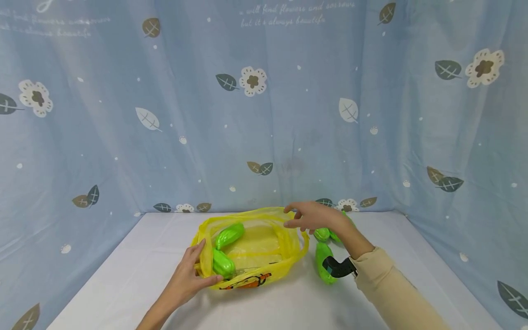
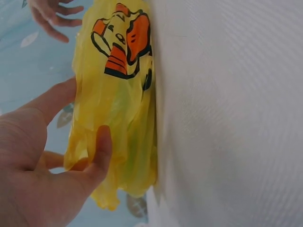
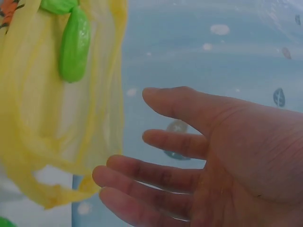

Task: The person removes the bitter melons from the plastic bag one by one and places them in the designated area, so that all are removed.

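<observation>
A yellow translucent plastic bag [image 1: 257, 238] with an orange-and-black printed figure [image 2: 124, 42] lies with its mouth spread open on the white table. Inside it are two shiny green, elongated vegetable-like pieces [image 1: 230, 235]. My left hand [image 1: 187, 275] grips the bag's left side, thumb and fingers around the thin plastic. Above the bag's right rim is my right hand [image 1: 311, 216], fingers spread and holding nothing; in the right wrist view its fingertips come close to the bag's handle [image 3: 52, 198], though contact cannot be told.
To the right of the bag, another green piece [image 1: 323, 261] lies partly under the right wrist's black strap [image 1: 338, 266]. More green pieces [image 1: 321, 234] sit behind it, partly hidden by the right arm. A blue patterned curtain [image 1: 264, 114] hangs around the white table [image 1: 288, 307].
</observation>
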The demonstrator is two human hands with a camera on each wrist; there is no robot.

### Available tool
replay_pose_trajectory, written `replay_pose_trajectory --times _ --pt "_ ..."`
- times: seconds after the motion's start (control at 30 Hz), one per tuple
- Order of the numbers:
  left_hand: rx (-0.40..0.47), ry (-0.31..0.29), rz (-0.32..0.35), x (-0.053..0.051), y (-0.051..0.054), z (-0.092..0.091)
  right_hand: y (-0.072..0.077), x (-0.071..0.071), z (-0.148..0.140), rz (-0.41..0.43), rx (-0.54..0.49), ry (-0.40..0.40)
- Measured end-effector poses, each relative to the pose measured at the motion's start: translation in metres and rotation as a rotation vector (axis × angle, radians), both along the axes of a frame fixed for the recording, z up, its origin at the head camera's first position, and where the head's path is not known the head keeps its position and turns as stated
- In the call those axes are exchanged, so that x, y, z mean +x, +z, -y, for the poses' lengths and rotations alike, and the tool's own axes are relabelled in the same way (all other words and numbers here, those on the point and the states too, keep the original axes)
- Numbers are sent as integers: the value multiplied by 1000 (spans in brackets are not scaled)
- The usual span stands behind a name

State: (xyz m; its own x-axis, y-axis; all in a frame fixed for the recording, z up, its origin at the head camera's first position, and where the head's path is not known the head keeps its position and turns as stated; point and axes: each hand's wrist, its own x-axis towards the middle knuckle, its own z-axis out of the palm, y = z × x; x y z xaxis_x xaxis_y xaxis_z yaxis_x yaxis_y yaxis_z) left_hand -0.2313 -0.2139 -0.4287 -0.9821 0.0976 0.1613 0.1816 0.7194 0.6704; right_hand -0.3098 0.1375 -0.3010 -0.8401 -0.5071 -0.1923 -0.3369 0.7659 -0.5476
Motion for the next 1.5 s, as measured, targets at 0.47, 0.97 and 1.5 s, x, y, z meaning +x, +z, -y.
replay_pose_trajectory --times 0.47,0.97,1.5 --pt "206 -44 61 -3 -3 -1 -5 -11 35 27 28 49" --pt "222 -45 46 -2 -4 -1 -24 -21 71 61 28 142" --pt "215 -46 63 -4 -4 1 -51 -25 106 63 36 180"
